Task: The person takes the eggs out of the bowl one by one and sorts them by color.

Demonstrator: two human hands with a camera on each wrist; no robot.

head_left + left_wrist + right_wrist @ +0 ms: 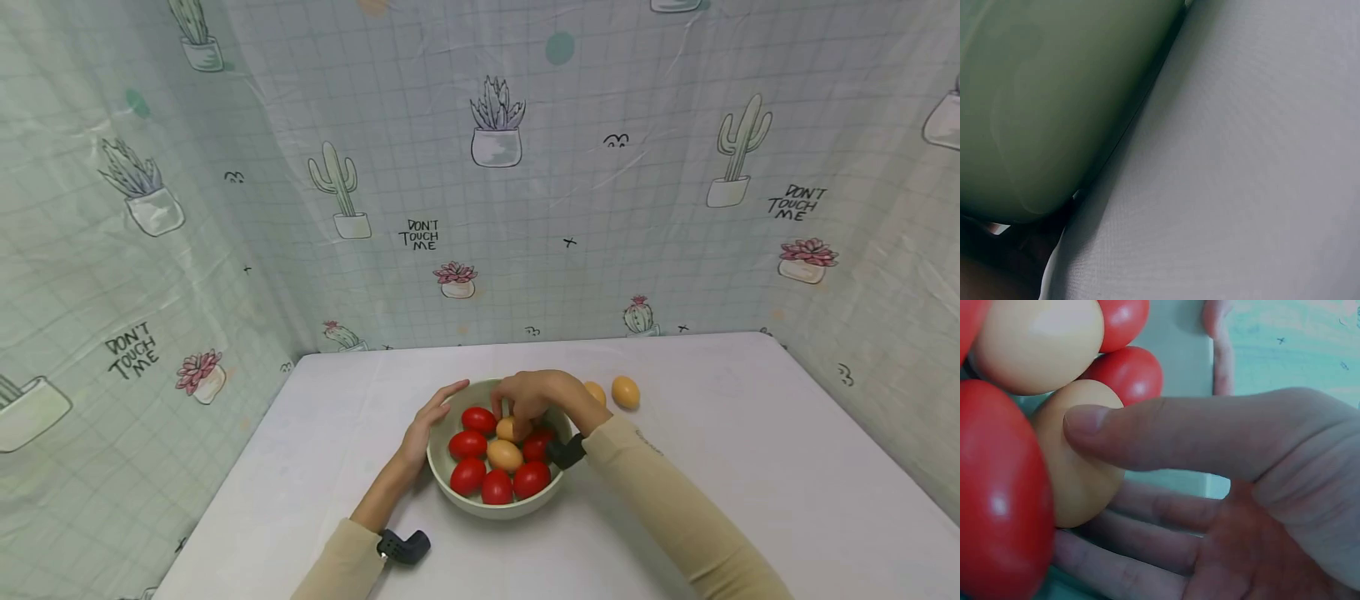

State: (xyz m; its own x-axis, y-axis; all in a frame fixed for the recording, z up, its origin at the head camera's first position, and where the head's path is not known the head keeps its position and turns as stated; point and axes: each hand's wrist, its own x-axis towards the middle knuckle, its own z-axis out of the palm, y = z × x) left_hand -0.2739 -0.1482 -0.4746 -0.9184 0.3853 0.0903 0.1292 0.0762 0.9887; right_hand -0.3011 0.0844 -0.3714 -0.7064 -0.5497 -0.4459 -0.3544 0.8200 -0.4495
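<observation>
A pale green bowl (pixel 501 512) on the table holds several red eggs (pixel 468 445) and two brown eggs visible in the head view. My right hand (pixel 528 396) reaches into the bowl's far side and pinches a brown egg (pixel 1079 481) between thumb and fingers. Another brown egg (pixel 505 456) lies just nearer me, among the red ones. Along the bowl's left side rests my left hand (pixel 422 432), its fingers stretched out at the rim. Only the bowl's outer wall (pixel 1054 94) and a dark bit of that hand show in the left wrist view.
Two more brown eggs lie on the white table (pixel 360 417) behind my right wrist: one egg (pixel 626 392) in full view, the other (pixel 596 392) partly hidden by the arm. A cactus-print cloth (pixel 525 208) hangs behind the table and at both sides.
</observation>
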